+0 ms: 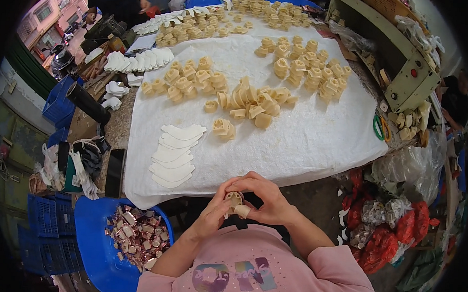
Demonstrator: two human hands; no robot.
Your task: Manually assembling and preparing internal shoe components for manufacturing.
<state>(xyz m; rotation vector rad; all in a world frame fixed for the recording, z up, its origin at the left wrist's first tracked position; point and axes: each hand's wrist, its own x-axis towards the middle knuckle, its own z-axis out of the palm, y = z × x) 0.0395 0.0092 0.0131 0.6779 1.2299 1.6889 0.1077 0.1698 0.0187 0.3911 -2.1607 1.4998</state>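
Observation:
Close in front of my body, both hands hold a small beige cup-shaped piece (235, 200) with its hollow side showing. My left hand (211, 216) closes round its left side. The fingers of my right hand (269, 201) arch over its top and right side, their tips partly hidden. On the white cloth (254, 157) beyond my hands lies an overlapping row of curved white cut pieces (173, 156). A short stack of beige pieces (223, 129) stands to the right of that row, with a loose heap of similar pieces (254, 101) behind it.
Several stacks of beige pieces (310, 66) cover the far right. At my lower left, a blue tub (91, 239) holds shiny pinkish metallic pieces. A dark cylinder (87, 102) lies at the left edge. Red plastic bags (381, 249) sit at right. Another person (115, 2) is at far left.

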